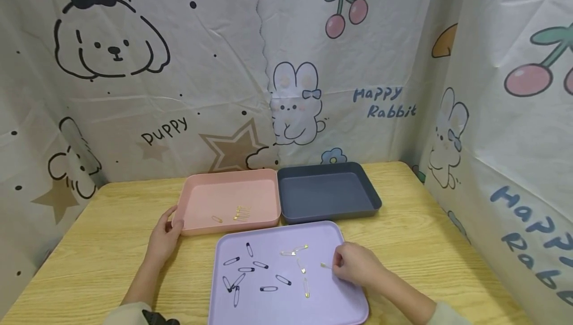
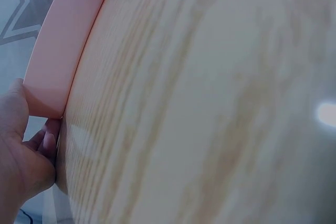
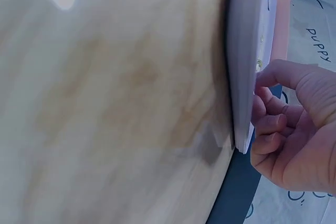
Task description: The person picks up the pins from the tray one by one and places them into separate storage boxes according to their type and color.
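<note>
My right hand (image 1: 356, 265) pinches a gold safety pin (image 1: 324, 265) at the right side of the lilac tray (image 1: 331, 310). Just left of it lie several gold safety pins (image 1: 306, 287), and several black safety pins (image 1: 269, 289) are spread over the tray's left half. My left hand (image 1: 162, 239) grips the near left corner of the pink tray (image 1: 201, 193), its thumb on the rim. Inside that tray a row of gold safety pins (image 1: 242, 213) lies near the front wall, with a single one (image 1: 217, 219) to its left. In the right wrist view the held pin is mostly hidden.
A dark blue tray (image 1: 329, 193) stands against the pink tray's right side, behind the lilac one. All three rest on a wooden table (image 1: 425, 235). A printed curtain (image 1: 215, 41) hangs behind the table and along its sides.
</note>
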`<state>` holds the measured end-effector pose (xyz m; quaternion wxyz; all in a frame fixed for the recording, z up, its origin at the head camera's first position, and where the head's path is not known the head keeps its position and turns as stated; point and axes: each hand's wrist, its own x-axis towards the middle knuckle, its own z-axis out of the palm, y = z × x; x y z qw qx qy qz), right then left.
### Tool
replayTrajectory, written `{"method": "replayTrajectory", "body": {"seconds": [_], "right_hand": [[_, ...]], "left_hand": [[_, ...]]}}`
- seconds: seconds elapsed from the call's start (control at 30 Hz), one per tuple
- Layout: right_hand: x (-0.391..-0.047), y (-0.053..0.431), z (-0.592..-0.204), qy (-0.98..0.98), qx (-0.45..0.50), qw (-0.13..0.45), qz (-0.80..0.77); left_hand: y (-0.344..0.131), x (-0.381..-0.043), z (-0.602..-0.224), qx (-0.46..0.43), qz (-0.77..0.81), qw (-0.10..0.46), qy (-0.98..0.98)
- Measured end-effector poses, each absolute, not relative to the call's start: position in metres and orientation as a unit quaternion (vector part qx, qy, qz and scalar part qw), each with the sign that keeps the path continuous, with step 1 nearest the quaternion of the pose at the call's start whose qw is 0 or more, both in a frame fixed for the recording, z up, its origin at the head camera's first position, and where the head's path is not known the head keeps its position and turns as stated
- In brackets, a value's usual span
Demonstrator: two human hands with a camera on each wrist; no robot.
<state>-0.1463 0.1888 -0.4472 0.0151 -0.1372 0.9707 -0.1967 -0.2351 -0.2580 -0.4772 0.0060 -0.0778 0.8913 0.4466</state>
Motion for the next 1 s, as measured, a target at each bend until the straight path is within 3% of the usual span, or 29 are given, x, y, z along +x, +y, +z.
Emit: {"method": "replayTrajectory", "body": {"seconds": [0.33, 1.0], "right_hand": [[-0.178, 0.176, -0.436, 0.938, -0.144, 0.056, -0.311], [-0.241, 0.091, -0.393, 0.921, -0.184, 0.092, -0.331]], "left_hand": [[-0.258, -0.235, -0.475, -0.079, 0.459, 0.005, 0.885], [-0.258, -0.236, -0.479, -0.081, 0.458, 0.000, 0.885]]}}
